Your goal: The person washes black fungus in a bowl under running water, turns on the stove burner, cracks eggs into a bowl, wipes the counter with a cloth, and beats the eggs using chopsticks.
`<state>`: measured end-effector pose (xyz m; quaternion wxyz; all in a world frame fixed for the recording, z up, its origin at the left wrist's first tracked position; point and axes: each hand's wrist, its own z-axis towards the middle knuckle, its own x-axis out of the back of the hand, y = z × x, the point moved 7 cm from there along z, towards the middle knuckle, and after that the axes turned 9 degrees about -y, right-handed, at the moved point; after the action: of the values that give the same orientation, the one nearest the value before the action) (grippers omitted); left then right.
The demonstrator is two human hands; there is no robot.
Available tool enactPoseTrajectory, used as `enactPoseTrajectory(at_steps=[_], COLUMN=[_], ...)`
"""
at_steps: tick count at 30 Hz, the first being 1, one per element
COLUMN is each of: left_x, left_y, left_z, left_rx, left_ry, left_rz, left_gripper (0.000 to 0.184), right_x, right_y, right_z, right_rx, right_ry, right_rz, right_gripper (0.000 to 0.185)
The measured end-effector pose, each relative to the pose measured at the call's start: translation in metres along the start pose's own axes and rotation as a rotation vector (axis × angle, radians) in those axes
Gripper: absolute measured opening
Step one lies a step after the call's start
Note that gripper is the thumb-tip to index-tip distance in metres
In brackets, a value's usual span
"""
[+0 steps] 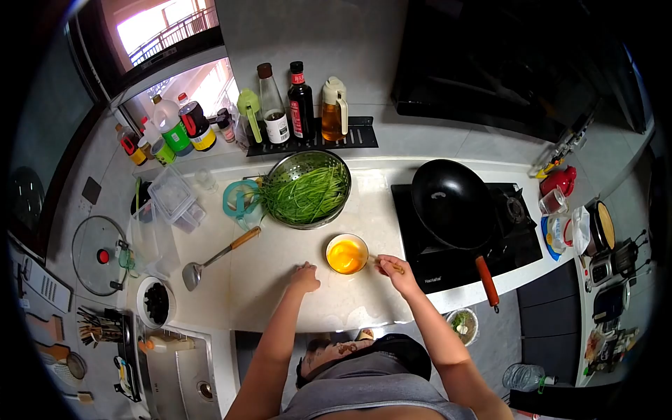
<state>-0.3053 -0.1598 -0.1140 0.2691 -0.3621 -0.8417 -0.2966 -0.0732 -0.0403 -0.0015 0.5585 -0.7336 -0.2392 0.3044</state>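
Note:
A bowl of yellow-orange beaten egg (347, 254) stands on the pale counter (262, 301). Just right of it, my right hand (395, 271) is closed around chopsticks, seen as a short light-brown length (398, 268). My left hand (305, 278) rests at the counter, left of the bowl and apart from it; its fingers are partly spread and hold nothing. Behind the bowl sits a metal colander (339, 216) filled with long green stalks (304, 194). A spatula with a wooden handle (245, 237) lies to the left.
A black wok (448, 199) sits on the stove (514, 241) at the right. Bottles (301, 105) line the back shelf (364, 134). Plastic containers (171, 192), a bowl of dark pieces (157, 302) and the sink (168, 371) are at the left.

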Motion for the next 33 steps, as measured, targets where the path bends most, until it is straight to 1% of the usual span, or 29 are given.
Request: enactPoseTrajectory(at_steps=[2, 3, 4, 7, 8, 11, 12, 14, 15, 16, 19, 20, 23, 24, 27, 28, 31, 32, 33], left_x=[0.0, 0.0, 0.001, 0.002, 0.002, 0.001, 0.003, 0.005, 0.003, 0.003, 0.0, -0.001, -0.001, 0.002, 0.004, 0.003, 0.001, 0.001, 0.0], left_y=[0.001, 0.001, 0.001, 0.002, 0.002, 0.001, 0.002, 0.003, 0.003, 0.003, 0.0, -0.001, 0.0, 0.003, 0.004, 0.003, 0.002, 0.001, 0.002], left_z=[-0.002, -0.003, -0.003, -0.003, -0.003, -0.003, -0.004, -0.005, -0.005, -0.004, 0.002, 0.005, 0.003, -0.002, -0.004, -0.003, 0.001, 0.002, 0.002], left_rx=[-0.003, -0.008, -0.014, -0.006, -0.005, -0.005, -0.008, -0.01, -0.009, -0.008, -0.006, -0.005, -0.001, 0.001, 0.012, 0.017, -0.002, -0.005, -0.008], left_ry=[-0.001, 0.005, 0.011, -0.004, -0.004, -0.011, -0.017, -0.021, -0.022, -0.022, -0.015, -0.013, -0.017, -0.024, -0.028, -0.028, -0.021, -0.017, -0.014], left_rz=[-0.002, 0.003, 0.008, 0.018, 0.016, 0.007, 0.001, -0.003, 0.0, 0.004, 0.027, 0.029, 0.027, 0.021, 0.025, 0.03, 0.039, 0.04, 0.039], left_gripper=[0.059, 0.059, 0.059, 0.058, 0.058, 0.058, 0.058, 0.059, 0.059, 0.059, 0.06, 0.06, 0.06, 0.06, 0.059, 0.059, 0.058, 0.058, 0.058], right_x=[0.001, -0.005, -0.01, 0.004, 0.007, -0.008, -0.004, 0.005, -0.002, -0.007, -0.005, 0.005, -0.009, -0.006, 0.003, -0.004, -0.002, 0.008, 0.003], right_y=[0.016, 0.013, 0.009, 0.002, 0.015, 0.005, -0.001, 0.015, 0.005, 0.01, -0.006, 0.006, 0.016, 0.009, 0.006, 0.011, 0.001, 0.011, 0.011], right_z=[0.002, 0.001, -0.003, -0.002, 0.002, -0.002, -0.003, 0.005, 0.004, 0.003, -0.001, 0.005, 0.003, 0.002, 0.005, 0.005, 0.002, 0.006, 0.006], right_rx=[-0.032, -0.046, -0.16, 0.035, 0.109, -0.125, -0.123, 0.034, 0.112, -0.022, -0.055, 0.087, -0.105, -0.104, 0.108, 0.053, -0.057, 0.08, 0.017], right_ry=[-0.105, -0.158, -0.165, 0.039, -0.03, -0.149, -0.023, -0.06, -0.077, -0.16, -0.012, 0.004, -0.215, -0.159, -0.046, -0.157, 0.0, 0.028, -0.042], right_rz=[-0.155, -0.231, -0.017, -0.133, -0.281, 0.006, 0.11, -0.183, -0.33, -0.262, 0.072, -0.171, -0.111, -0.029, -0.376, -0.3, 0.102, -0.082, -0.104], right_gripper=[0.023, 0.023, 0.024, 0.023, 0.023, 0.023, 0.023, 0.024, 0.024, 0.024, 0.024, 0.024, 0.025, 0.023, 0.023, 0.024, 0.024, 0.024, 0.024])
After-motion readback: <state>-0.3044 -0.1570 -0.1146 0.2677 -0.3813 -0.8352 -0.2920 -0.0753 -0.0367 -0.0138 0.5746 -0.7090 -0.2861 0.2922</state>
